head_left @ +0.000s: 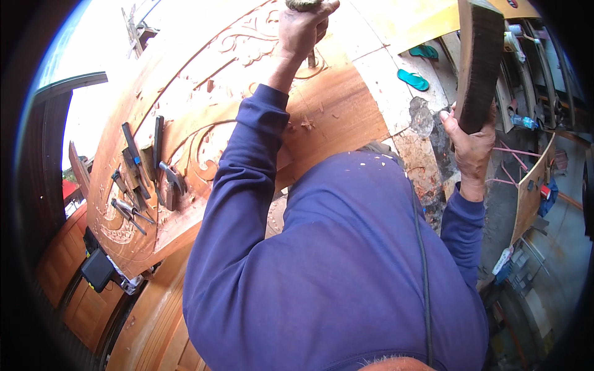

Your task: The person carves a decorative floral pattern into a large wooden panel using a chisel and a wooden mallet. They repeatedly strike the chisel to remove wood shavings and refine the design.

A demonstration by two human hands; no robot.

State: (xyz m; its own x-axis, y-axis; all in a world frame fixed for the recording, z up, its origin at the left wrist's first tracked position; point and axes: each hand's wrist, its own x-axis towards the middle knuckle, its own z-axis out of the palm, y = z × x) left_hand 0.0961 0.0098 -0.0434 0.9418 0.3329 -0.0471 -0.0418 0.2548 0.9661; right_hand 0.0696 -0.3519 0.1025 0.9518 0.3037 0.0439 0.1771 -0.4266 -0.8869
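Observation:
My left hand [301, 32] is wrapped round a chisel held upright over the carved wooden panel [346, 102]. The worn top of the chisel [302, 4] shows above the fist, and a short dark piece of its shaft shows below it. On the right, my right hand [471, 139] grips a long, dark, squared wooden mallet [481, 68] raised off the panel's edge. Scrolls and leaf shapes are cut into the panel, with wood chips scattered over it. The chisel's cutting edge is hidden behind my left hand and sleeve.
Several chisels and a hammer [172, 177] lie on the panel's left part. A black box-shaped device [98, 270] sits by its lower left corner. Teal slippers [413, 80] lie on the floor at right, near wooden slats and a plywood board [531, 191].

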